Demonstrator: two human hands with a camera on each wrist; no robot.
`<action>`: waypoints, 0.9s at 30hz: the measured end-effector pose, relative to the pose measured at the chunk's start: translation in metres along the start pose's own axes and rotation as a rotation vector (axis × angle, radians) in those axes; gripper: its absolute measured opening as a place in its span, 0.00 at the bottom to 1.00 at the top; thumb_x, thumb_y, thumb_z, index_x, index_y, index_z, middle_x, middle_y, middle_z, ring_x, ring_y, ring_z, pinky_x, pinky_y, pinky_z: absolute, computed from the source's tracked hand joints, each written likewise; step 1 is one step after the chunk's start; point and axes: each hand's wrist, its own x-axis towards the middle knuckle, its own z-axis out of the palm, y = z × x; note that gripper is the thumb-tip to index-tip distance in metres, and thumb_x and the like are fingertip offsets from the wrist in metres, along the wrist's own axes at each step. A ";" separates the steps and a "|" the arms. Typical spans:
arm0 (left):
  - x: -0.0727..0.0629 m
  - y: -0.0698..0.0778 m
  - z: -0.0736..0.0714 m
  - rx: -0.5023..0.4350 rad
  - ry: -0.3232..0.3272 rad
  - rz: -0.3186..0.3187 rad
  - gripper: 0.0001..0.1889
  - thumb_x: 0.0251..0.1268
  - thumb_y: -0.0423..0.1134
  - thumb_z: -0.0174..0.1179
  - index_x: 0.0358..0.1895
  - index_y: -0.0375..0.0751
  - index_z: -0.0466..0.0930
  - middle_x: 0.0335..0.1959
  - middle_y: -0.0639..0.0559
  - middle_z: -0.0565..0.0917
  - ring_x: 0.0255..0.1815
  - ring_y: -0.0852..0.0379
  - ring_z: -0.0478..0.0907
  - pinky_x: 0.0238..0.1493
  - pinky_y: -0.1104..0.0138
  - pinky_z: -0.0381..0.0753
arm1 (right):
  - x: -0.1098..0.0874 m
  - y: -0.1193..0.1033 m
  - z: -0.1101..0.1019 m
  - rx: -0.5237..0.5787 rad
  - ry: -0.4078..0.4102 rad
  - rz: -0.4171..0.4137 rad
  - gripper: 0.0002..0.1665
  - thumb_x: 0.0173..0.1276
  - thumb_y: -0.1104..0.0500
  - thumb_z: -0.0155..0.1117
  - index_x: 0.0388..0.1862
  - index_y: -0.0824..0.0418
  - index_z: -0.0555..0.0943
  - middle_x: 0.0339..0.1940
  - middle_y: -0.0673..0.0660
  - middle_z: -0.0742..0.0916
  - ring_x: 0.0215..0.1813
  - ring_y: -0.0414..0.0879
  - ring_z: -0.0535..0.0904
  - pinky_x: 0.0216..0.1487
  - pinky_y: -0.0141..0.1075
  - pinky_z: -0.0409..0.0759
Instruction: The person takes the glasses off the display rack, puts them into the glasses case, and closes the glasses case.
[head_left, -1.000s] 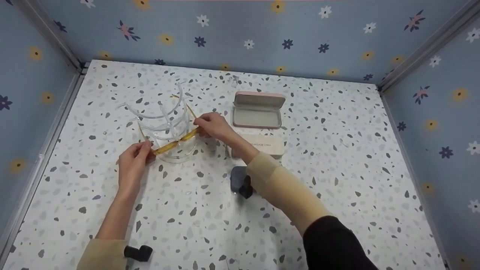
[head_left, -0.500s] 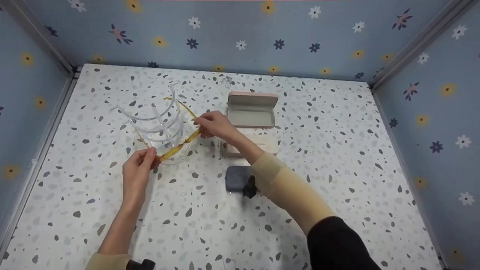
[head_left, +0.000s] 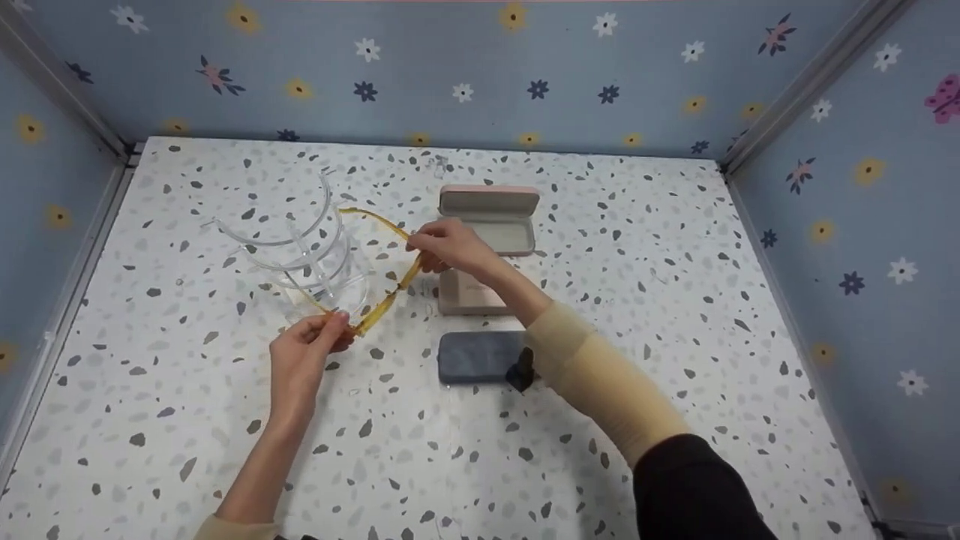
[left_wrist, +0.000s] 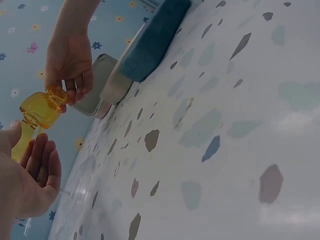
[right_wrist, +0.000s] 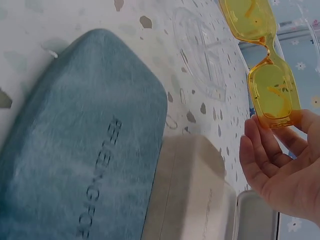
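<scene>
Yellow-tinted glasses (head_left: 385, 301) with unfolded temples are held up between both hands, above the table. My left hand (head_left: 309, 352) pinches them at the left corner, my right hand (head_left: 454, 246) at the right corner. In the right wrist view the yellow lenses (right_wrist: 272, 90) face the camera, with the right hand (right_wrist: 285, 160) gripping the outer edge. A clear plastic glasses stand (head_left: 300, 259) with curved arms stands just behind and left of the glasses. An open glasses case (head_left: 487, 201), pink outside with a pale lining, lies beyond the right hand.
Nearer than the open case lie a closed beige case (head_left: 469, 294) and a blue-grey case (head_left: 480, 358), partly covered by the right sleeve. All rest on a speckled white table (head_left: 637, 300). Flowered blue walls (head_left: 480, 67) enclose it at the back and sides.
Both hands have moved right, carrying the glasses away from the clear stand and turning them more steeply. The view has shifted slightly, and the blue-grey case shows more from behind the sleeve.
</scene>
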 end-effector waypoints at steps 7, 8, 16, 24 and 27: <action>-0.002 0.000 0.021 -0.021 -0.034 -0.017 0.22 0.64 0.52 0.72 0.43 0.33 0.87 0.27 0.62 0.90 0.33 0.62 0.88 0.43 0.71 0.87 | -0.013 0.008 -0.020 0.007 0.019 0.002 0.18 0.80 0.51 0.58 0.50 0.61 0.88 0.32 0.51 0.88 0.38 0.46 0.87 0.46 0.41 0.88; -0.002 0.001 0.024 -0.024 -0.043 -0.015 0.22 0.64 0.53 0.72 0.43 0.33 0.87 0.27 0.61 0.90 0.34 0.62 0.88 0.43 0.71 0.87 | -0.014 0.010 -0.023 0.010 0.027 0.003 0.18 0.79 0.51 0.58 0.49 0.61 0.88 0.31 0.51 0.88 0.37 0.45 0.87 0.45 0.40 0.88; -0.003 0.005 0.046 0.011 -0.061 -0.024 0.24 0.63 0.58 0.71 0.43 0.36 0.87 0.30 0.60 0.91 0.34 0.63 0.88 0.43 0.68 0.88 | -0.024 0.021 -0.044 0.051 0.082 0.018 0.21 0.78 0.52 0.58 0.54 0.67 0.87 0.28 0.49 0.88 0.35 0.44 0.87 0.42 0.37 0.87; -0.006 0.005 0.060 0.035 -0.064 -0.034 0.26 0.63 0.61 0.70 0.44 0.39 0.88 0.31 0.59 0.90 0.35 0.63 0.88 0.42 0.67 0.87 | -0.034 0.025 -0.056 0.099 0.075 0.004 0.19 0.79 0.53 0.58 0.52 0.65 0.87 0.29 0.50 0.87 0.35 0.45 0.86 0.42 0.39 0.84; -0.005 0.006 0.064 0.024 -0.064 -0.032 0.25 0.63 0.60 0.70 0.45 0.39 0.87 0.32 0.59 0.91 0.35 0.63 0.88 0.42 0.69 0.87 | -0.037 0.028 -0.060 0.107 0.080 0.001 0.20 0.79 0.53 0.58 0.53 0.67 0.87 0.29 0.50 0.88 0.35 0.44 0.86 0.42 0.39 0.85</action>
